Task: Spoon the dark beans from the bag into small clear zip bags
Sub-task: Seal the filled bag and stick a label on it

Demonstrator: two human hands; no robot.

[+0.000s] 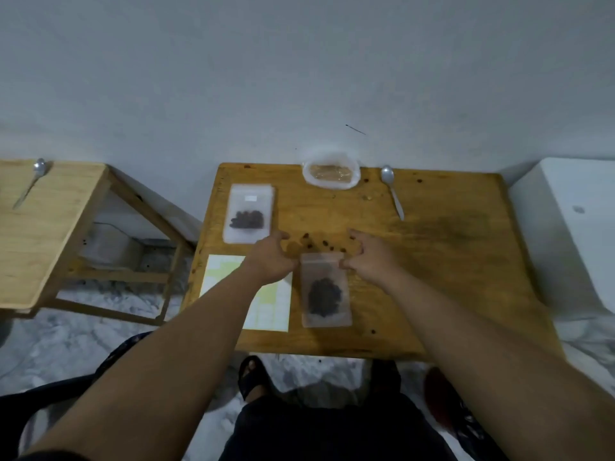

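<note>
Your left hand point(273, 259) and your right hand point(367, 257) each pinch a top corner of a small zip bag point(325, 294) with curled fingers. It lies flat on the wooden table point(449, 261), right in front of you, with dark beans inside. A few loose beans point(324, 242) lie just past it. Another filled bag point(249, 212) lies at the back left. The big bag point(331, 173) and a spoon point(392, 191) sit by the wall.
</note>
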